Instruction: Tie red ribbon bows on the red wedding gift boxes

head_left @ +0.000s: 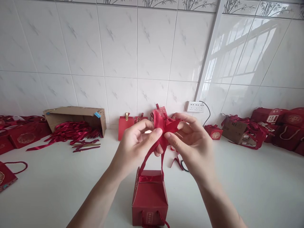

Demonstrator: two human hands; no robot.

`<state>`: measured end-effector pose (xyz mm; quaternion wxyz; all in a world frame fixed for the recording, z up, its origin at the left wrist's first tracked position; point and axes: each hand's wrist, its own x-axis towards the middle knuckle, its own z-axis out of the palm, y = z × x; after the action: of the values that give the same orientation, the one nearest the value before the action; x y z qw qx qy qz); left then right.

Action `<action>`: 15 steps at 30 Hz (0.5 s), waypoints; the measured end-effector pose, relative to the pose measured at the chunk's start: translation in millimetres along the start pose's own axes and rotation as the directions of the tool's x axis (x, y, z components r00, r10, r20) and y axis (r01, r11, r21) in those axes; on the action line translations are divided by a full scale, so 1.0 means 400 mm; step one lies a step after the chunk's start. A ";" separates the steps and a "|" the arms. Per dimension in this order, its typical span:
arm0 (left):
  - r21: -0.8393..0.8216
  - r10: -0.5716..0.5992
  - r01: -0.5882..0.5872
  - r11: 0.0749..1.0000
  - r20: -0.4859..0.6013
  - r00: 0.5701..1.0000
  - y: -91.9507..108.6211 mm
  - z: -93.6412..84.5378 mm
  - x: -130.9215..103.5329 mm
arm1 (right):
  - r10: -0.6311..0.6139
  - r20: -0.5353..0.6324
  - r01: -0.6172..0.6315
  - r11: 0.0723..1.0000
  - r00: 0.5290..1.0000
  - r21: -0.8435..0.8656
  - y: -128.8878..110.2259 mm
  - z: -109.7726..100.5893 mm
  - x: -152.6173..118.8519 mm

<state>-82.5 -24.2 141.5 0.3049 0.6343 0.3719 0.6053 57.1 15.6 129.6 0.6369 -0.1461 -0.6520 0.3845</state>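
Both hands meet above a dark red box on the white table. My left hand pinches a red satin ribbon between thumb and fingers. On the other side, my right hand grips the same ribbon, its thumb close to the left thumb. The ribbon is gathered into a bow-like shape with loops at the top. Two ribbon strands run down from the hands to the back part of the box. A twisted red cord hangs at the box's front. Some fingertips are hidden behind the ribbon.
An open cardboard box with red ribbons stands at the back left. Small red boxes and bags line the tiled wall. Another carton with ribbons stands right, beside stacked red boxes. A red bag lies far left. A socket strip is behind.
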 end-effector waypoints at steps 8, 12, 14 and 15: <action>-0.114 -0.022 0.019 0.993 -0.025 0.999 -0.011 -0.005 0.012 | -0.364 0.021 0.358 0.899 0.931 -0.252 0.010 0.007 -0.021; -0.002 0.038 -0.038 0.999 -0.084 0.996 -0.007 -0.010 0.010 | -0.384 0.032 0.373 0.869 0.923 -0.324 0.005 0.003 -0.018; 0.106 0.102 -0.089 0.990 -0.124 0.987 -0.003 -0.008 0.007 | -0.362 0.029 0.351 0.877 0.932 -0.328 0.004 0.001 -0.016; 0.160 0.134 -0.110 0.981 -0.144 0.980 -0.001 -0.007 0.005 | -0.359 0.031 0.349 0.877 0.933 -0.329 0.004 0.000 -0.016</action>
<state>-85.2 -22.6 142.3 0.1885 0.6286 0.3993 0.6402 57.3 12.3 124.1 0.6729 -0.1346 -0.7128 0.1449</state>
